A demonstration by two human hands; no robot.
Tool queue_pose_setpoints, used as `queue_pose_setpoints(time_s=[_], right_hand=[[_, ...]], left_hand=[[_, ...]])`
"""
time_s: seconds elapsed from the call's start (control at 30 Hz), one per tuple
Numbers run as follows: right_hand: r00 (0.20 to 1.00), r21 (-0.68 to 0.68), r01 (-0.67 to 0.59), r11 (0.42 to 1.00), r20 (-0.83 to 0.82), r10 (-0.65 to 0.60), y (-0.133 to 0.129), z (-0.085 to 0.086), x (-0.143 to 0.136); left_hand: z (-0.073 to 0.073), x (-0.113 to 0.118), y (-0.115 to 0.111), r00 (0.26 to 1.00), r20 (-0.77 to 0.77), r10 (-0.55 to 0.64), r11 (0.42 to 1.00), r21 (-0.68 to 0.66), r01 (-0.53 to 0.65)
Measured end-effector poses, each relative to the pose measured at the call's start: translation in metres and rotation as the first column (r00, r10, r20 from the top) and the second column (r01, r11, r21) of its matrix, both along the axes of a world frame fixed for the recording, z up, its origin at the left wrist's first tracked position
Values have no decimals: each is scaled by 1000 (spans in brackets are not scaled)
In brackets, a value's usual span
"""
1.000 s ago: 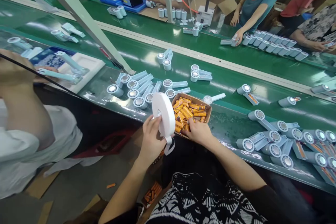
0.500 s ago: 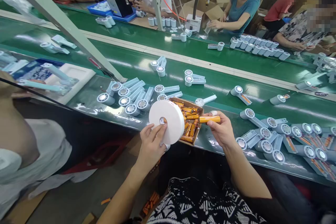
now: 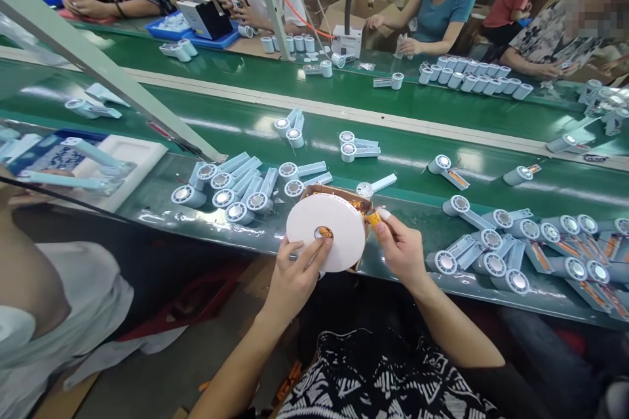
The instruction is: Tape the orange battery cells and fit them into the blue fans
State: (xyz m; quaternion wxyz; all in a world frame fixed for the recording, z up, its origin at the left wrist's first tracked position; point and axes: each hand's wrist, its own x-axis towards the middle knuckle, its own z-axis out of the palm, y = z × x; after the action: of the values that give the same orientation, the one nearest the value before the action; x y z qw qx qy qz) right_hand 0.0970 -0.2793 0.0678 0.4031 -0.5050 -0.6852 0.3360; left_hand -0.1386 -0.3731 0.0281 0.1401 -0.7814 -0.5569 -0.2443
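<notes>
The left grip [image 3: 297,275] is closed around a white roll [image 3: 341,213], fingers at its centre hole and the flat face turned towards the wearer. The right grip [image 3: 403,252] pinches an orange cylinder [image 3: 375,218] between thumb and fingers, just beside the roll's edge. Behind the roll, beyond the left grip, a cardboard box [image 3: 310,191] on the green surface [image 3: 411,206] holds more orange cylinders [image 3: 358,205], partly hidden.

The work looks partway along. To the right of the right grip, several of the grey-blue housings [image 3: 493,264] have orange lengths [image 3: 539,255] in their handles; among the grey-blue pieces [image 3: 238,213] to the left of the left grip, no orange shows. The held cylinder is apart from every housing, and whether any strip from the roll is on it cannot be told. The cylinders in the box remain loose.
</notes>
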Motion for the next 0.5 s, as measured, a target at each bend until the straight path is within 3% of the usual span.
queue_pose_setpoints(time_s=[0.13,0.2,0.27,0.33,0.37,0.43,0.5], right_hand=[[967,-129,-200,971,131,217,11,16,10],[949,-226,-297,928,37,313,22,23,19],[932,-323,-361,875,-162,325,29,25,23],[891,-364,-355,861,-412,193,28,20,15],[843,-358,-306,882,-533,76,25,14,7],[665,-327,-117,938,-727,-170,15,-1,-15],[471,-326,50,944,-826,-310,11,-12,-32]], left_hand=[[8,-4,5,997,-78,-23,999,30,25],[14,-8,9,992,-119,-37,997,57,44],[17,-9,14,986,-161,-40,994,92,55],[18,-4,19,983,-186,-6,989,142,33],[17,2,21,984,-177,20,985,170,10],[12,20,23,991,-110,70,977,208,-46],[6,44,20,995,-8,96,976,199,-93]])
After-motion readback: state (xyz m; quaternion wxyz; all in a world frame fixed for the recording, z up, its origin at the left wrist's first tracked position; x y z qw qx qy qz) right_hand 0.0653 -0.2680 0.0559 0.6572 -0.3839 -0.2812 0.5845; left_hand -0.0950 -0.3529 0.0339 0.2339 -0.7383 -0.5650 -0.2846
